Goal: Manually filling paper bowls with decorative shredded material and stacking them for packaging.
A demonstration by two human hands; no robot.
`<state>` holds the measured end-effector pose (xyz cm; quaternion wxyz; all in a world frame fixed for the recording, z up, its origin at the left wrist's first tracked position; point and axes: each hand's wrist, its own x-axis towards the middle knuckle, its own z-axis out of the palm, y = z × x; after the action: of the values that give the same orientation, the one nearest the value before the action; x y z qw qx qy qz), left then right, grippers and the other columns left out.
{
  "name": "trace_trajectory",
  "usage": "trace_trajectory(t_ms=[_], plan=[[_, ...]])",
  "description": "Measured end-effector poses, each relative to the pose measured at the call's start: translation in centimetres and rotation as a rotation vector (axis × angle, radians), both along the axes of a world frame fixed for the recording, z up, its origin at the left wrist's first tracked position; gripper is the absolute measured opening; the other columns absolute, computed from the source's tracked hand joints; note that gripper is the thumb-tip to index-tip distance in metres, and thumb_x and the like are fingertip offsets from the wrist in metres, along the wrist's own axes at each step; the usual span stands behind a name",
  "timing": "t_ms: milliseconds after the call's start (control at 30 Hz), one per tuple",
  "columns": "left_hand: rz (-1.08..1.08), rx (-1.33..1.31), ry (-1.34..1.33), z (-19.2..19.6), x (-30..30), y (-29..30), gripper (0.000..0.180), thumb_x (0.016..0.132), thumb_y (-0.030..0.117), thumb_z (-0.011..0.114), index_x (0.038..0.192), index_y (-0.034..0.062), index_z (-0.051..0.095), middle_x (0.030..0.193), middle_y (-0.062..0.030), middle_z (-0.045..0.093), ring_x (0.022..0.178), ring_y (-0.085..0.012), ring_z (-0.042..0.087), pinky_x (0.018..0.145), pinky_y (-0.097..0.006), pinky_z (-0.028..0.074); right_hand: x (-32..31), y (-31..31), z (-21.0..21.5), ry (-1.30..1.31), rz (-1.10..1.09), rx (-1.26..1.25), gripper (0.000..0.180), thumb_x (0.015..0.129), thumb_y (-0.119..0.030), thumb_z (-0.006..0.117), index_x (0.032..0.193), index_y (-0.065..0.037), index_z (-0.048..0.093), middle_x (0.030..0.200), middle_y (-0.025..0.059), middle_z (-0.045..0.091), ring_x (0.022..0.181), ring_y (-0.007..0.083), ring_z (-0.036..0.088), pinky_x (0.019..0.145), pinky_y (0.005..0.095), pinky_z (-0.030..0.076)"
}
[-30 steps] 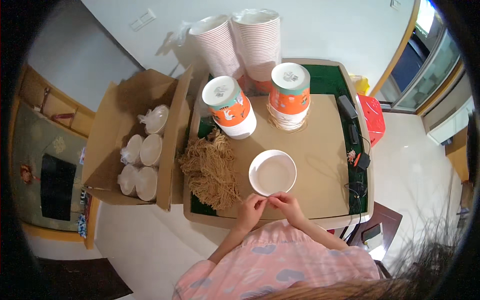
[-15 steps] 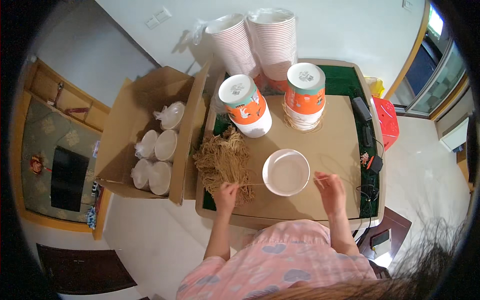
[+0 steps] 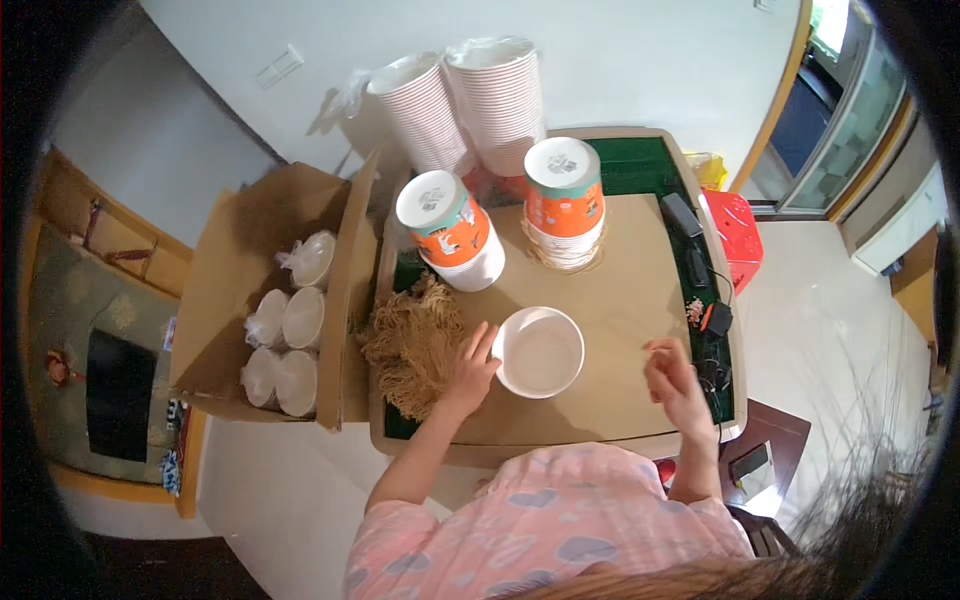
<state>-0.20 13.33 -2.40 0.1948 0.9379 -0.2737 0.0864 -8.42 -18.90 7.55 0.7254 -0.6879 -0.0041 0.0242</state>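
See bowl (image 3: 540, 352) upright on board (image 3: 625, 300), with left hand (image 3: 474, 366) loose-fingered, not clenched, at its left rim. Can't tell grip of curled right hand (image 3: 672, 378). Might skid bowl if nudged one-sidedly, or drag twine (image 3: 410, 340) if brushed.

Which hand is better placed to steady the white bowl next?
Probably the left: the left hand is at or very near the left rim of the white bowl, while the right hand is clearly apart on its right.
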Motion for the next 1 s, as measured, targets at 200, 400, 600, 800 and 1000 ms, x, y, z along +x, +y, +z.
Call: trace_trajectory(t_ms=[200, 400, 600, 800, 1000], plan=[[-0.226, -0.049, -0.023, 0.7, -1.1, -4.0, 0.010, 0.072, 0.016, 0.065, 0.073, 0.0079, 0.059, 0.082, -0.0072, 0.061, 0.084, -0.0243, 0.058, 0.093, -0.047, 0.038, 0.3, 2.7, -5.0, 0.143, 0.071, 0.244, 0.018, 0.090, -0.006, 0.044, 0.108, -0.009, 0.045, 0.073, -0.0001, 0.052, 0.063, 0.0064, 0.047, 0.055, 0.0199, 0.036], [0.008, -0.467, 0.614, 0.0, -1.7, -7.9, 0.018, 0.080, 0.005, 0.057, 0.096, -0.0009, 0.059, 0.088, -0.0086, 0.064, 0.080, -0.0154, 0.061, 0.071, -0.029, 0.049, 1.7, 6.2, -10.2, 0.304, -0.091, 0.196, 0.013, 0.087, -0.018, 0.056, 0.080, -0.008, 0.057, 0.069, -0.0036, 0.054, 0.053, 0.0019, 0.039, 0.045, 0.0169, 0.030], [-0.017, -0.820, 0.879, 0.3, -1.4, -8.8, 0.036, 0.080, -0.007, 0.050, 0.116, -0.0055, 0.050, 0.105, -0.0096, 0.060, 0.092, -0.0133, 0.058, 0.079, -0.026, 0.048, 2.6, 7.2, -11.7, 0.359, -0.085, 0.357, 0.016, 0.087, -0.019, 0.057, 0.084, -0.004, 0.061, 0.079, -0.0009, 0.060, 0.074, 0.0061, 0.054, 0.065, 0.0223, 0.045], [-0.027, -0.862, 0.935, -0.2, -1.3, -8.8, 0.040, 0.079, -0.011, 0.047, 0.119, -0.0057, 0.047, 0.110, -0.0106, 0.057, 0.098, -0.0144, 0.056, 0.087, -0.027, 0.045, 2.4, 7.2, -13.1, 0.188, -0.011, 0.309, 0.008, 0.086, -0.010, 0.055, 0.082, -0.004, 0.057, 0.076, -0.0003, 0.056, 0.072, 0.0087, 0.056, 0.068, 0.0243, 0.050], [-0.017, -0.874, 0.954, 0.1, -1.5, -9.1, 0.040, 0.079, -0.013, 0.045, 0.118, -0.0070, 0.046, 0.109, -0.0115, 0.057, 0.100, -0.0167, 0.056, 0.089, -0.029, 0.044, 2.1, 8.1, -12.6, 0.052, -0.104, 0.146, 0.006, 0.083, -0.005, 0.054, 0.079, 0.000, 0.054, 0.077, 0.0024, 0.056, 0.073, 0.0102, 0.057, 0.067, 0.0245, 0.050]])
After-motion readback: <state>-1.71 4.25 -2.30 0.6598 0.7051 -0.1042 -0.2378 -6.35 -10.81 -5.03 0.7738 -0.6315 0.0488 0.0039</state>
